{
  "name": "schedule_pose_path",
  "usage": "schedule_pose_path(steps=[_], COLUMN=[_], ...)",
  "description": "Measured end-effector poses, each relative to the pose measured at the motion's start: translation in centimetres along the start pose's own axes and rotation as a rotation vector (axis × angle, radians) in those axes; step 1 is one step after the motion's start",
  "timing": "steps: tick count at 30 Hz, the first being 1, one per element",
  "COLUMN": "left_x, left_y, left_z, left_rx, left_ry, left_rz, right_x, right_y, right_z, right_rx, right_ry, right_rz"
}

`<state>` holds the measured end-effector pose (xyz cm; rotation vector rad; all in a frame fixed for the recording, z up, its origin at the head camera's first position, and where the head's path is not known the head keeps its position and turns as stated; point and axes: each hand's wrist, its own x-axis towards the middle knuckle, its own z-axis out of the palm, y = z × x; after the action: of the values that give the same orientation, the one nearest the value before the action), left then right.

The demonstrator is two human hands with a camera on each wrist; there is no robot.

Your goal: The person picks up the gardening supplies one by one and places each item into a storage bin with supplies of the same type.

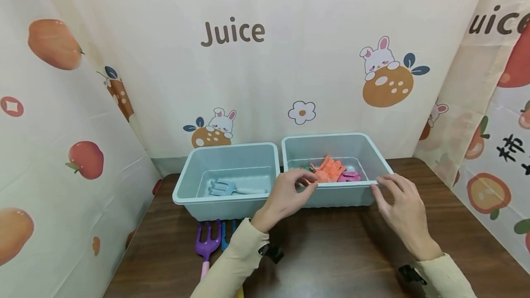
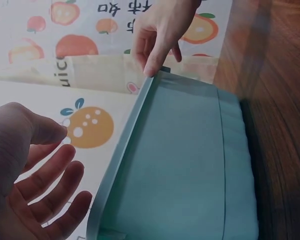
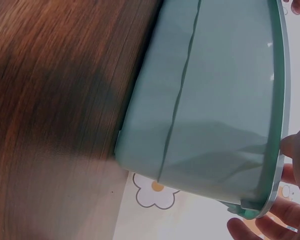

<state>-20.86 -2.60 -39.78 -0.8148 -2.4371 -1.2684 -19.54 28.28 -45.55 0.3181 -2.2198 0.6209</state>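
The right light-blue plastic bin [image 1: 335, 196] holds an orange bundle with finger-like ends [image 1: 330, 169], a pink piece [image 1: 349, 176] and a bit of green. My right hand [image 1: 403, 208] grips its rim at the near right corner, thumb outside and fingers over the edge. Over the near left rim hovers my left hand [image 1: 291, 192], its fingers loosely bent and nothing between them. In the left wrist view, that hand [image 2: 35, 175] is apart from the rim. A blue toy fork with a pale handle [image 1: 223, 188] lies in the left bin [image 1: 227, 200].
On the brown wooden table [image 1: 331, 252], a purple fork with a pink handle [image 1: 208, 243] lies before the left bin. Beside it a blue fork [image 1: 225, 238] is partly hidden by my left sleeve [image 1: 240, 256]. Fruit-printed curtains [image 1: 256, 72] surround the table at the back and sides.
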Motion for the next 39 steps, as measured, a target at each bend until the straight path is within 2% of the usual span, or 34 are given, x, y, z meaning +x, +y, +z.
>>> schedule_pose_path(steps=[7, 18, 26, 34, 39], left_x=[-1.0, -2.3, -3.5, -4.3, -4.6], left_y=[0.3, 0.2, -0.1, -0.3, -0.3], left_z=[-0.4, -0.8, -1.2, -1.2, -1.4], left_rx=[0.019, -0.019, -0.018, -0.051, -0.060], left_ry=[-0.011, -0.012, 0.006, -0.003, 0.019], left_rz=[-0.010, -0.001, 0.009, -0.016, -0.031], right_x=[0.0, 0.2, 0.2, -0.1, 0.0], right_y=[0.0, 0.0, 0.0, -0.6, -1.2], right_z=[0.1, 0.4, 0.0, -0.8, -0.6], right_rx=[0.009, 0.035, 0.069, 0.097, 0.113], right_ry=[0.016, 0.050, 0.048, 0.028, 0.022], right_rz=[-0.008, -0.014, 0.014, 0.076, 0.063])
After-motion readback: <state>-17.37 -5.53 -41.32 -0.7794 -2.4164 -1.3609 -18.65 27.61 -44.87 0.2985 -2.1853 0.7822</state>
